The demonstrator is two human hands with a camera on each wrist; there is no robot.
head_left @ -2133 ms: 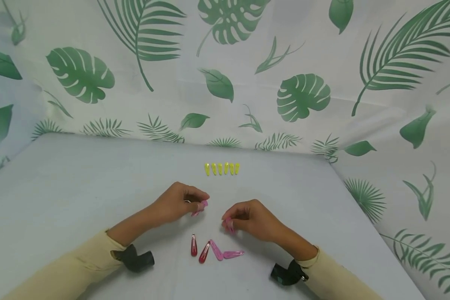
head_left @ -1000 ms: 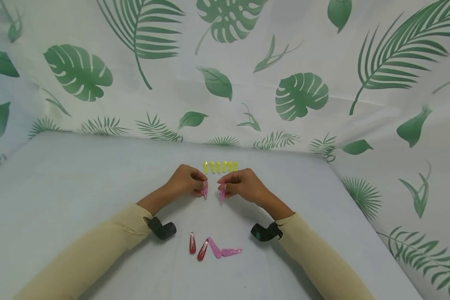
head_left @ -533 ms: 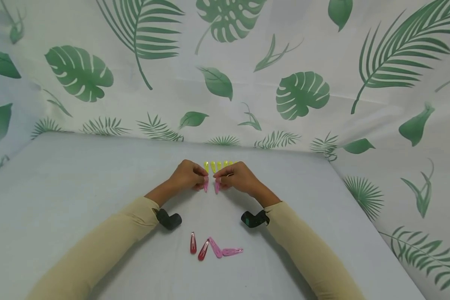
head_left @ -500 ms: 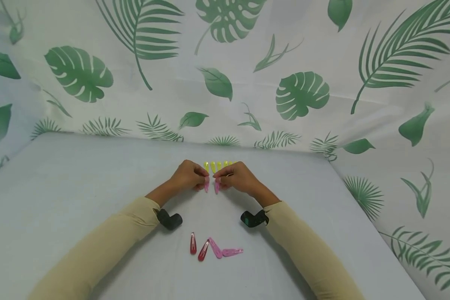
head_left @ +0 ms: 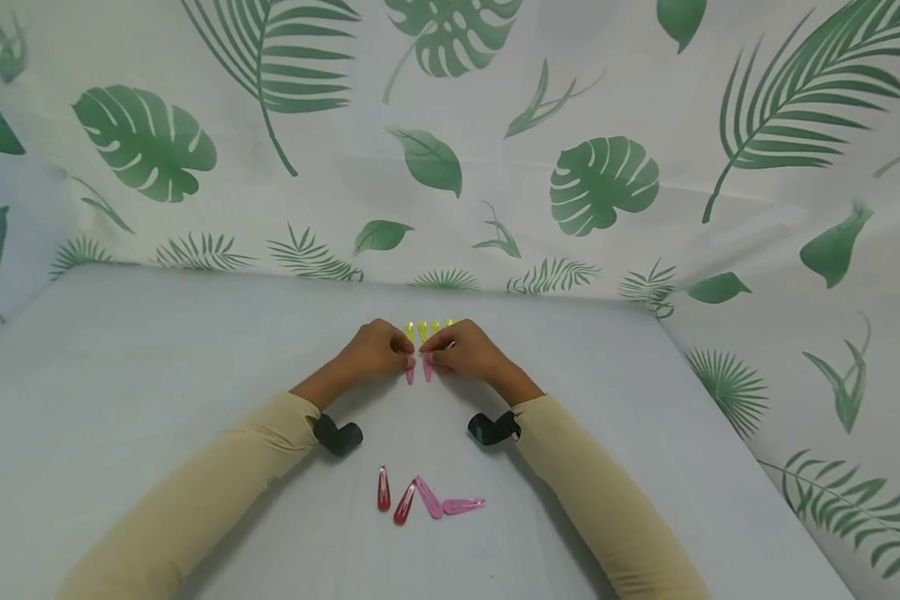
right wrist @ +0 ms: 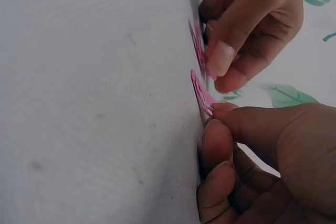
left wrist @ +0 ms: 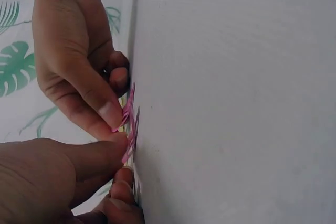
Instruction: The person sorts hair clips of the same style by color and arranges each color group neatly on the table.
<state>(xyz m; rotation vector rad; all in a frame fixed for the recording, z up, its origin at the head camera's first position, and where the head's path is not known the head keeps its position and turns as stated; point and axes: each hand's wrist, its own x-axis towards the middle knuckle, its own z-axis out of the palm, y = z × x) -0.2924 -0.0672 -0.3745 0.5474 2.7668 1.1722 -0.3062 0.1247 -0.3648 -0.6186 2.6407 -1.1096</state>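
Leftward shifts the right hand (head_left: 467,350), pinching one pink snap clip (head_left: 428,372), while the left hand (head_left: 377,348) pinches another pink clip (head_left: 410,375). That narrows the gap, leaving both side by side just in front of the yellow snap clips (head_left: 422,330).

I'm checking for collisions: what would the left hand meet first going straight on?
Likely the pink clip pinched by the right hand, across a narrow gap; depth is unclear, so that hand might come first.
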